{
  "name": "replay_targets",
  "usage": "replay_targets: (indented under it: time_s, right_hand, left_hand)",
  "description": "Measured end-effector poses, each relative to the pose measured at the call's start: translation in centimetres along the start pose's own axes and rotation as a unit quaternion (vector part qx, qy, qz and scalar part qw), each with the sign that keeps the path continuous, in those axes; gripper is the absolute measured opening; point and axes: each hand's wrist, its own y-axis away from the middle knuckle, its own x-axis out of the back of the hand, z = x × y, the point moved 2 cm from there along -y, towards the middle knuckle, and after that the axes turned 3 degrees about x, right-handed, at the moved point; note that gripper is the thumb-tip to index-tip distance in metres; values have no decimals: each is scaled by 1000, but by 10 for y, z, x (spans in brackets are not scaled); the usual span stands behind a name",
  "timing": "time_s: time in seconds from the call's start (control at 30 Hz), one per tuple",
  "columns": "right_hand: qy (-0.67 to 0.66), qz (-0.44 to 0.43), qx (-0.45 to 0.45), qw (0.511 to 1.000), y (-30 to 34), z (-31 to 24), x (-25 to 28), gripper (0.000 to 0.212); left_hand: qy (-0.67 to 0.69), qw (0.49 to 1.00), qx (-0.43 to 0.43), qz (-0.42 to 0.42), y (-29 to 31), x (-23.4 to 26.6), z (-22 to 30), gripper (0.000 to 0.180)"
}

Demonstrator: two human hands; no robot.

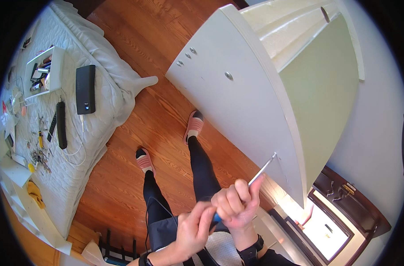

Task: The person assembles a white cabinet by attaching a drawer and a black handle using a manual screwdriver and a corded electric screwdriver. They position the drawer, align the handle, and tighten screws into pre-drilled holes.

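A screwdriver (263, 170) with a long metal shaft and a blue handle is held at a slant in both my hands. Its tip meets a small spot, likely a screw, near the lower corner of a white panel (255, 111). My right hand (237, 204) is closed around the upper handle, with the thumb along the shaft. Lower down, my left hand (195, 230) closes on the handle's end; most of the handle is hidden by my fingers. Several round metal fittings (229, 76) sit farther up the panel, which is one side of a white cabinet with a pale green board (321, 97).
At left stands a bed with a white quilted cover (104, 80). On it lie a white box of small items (60, 66), a black power bank (85, 88), a black cordless tool (61, 124) and scattered hardware (41, 159). A dark-framed mirror-like panel (339, 230) is at lower right.
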Motion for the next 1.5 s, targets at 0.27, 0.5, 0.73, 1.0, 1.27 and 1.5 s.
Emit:
replay_targets:
  time_s: [0.27, 0.5, 0.73, 1.0, 1.27, 1.5]
  right_hand:
    - [219, 356, 97, 903, -2, -11, -42, 51]
    - [66, 283, 70, 954, 2, -12, -33, 53]
    - [-37, 143, 54, 988, -6, -10, -18, 51]
    - [508, 240, 48, 826, 17, 6, -46, 36]
    - [390, 250, 40, 885, 21, 3, -42, 36]
    - [119, 52, -26, 991, 12, -5, -20, 39]
  left_hand:
    - [400, 842, 245, -268, 12, -19, -14, 36]
    - [519, 718, 308, -346, 8, -16, -12, 47]
    - [-93, 991, 40, -86, 4, -5, 15, 28]
    - [-153, 986, -60, -17, 4, -8, 4, 34]
    - [668, 568, 311, -367, 9, -15, -11, 45]
    - [270, 909, 258, -187, 14, 0, 18, 30]
